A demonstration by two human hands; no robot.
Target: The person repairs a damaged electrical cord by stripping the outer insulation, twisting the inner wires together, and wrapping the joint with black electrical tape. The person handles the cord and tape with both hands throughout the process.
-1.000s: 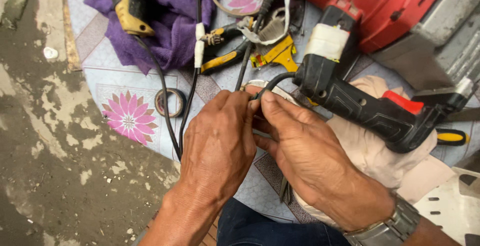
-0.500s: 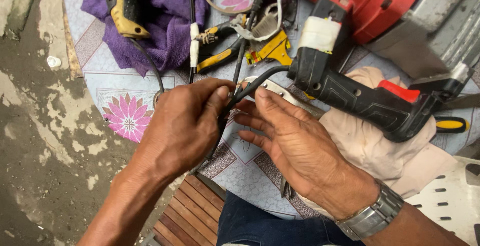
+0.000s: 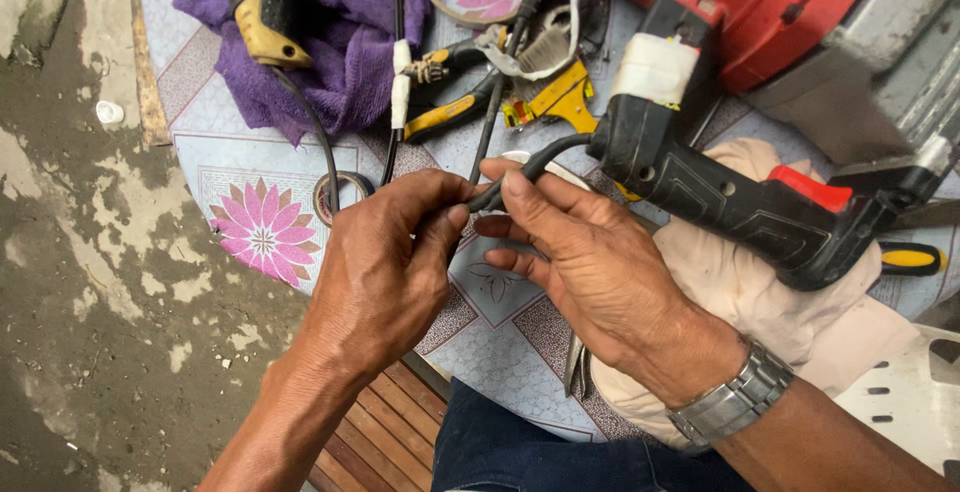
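- My left hand (image 3: 385,267) and right hand (image 3: 590,262) each grip the thin black power cord (image 3: 545,157) of the black-handled power tool (image 3: 740,202).
- Bare tiled surface (image 3: 215,167) lies leftward, ending near the floor.

No packages, signs or screens

Only a blank white label-like wrap (image 3: 655,69) circles the black power tool (image 3: 740,202), near the red casing (image 3: 760,2).

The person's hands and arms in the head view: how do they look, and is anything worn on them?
Both forearms are bare, with no sleeves and no gloves. The left hand wears nothing: no ring or band shows. The right hand has a silver metal link watch band around the wrist; the watch face is not in view. The fingers are bare, with short nails.
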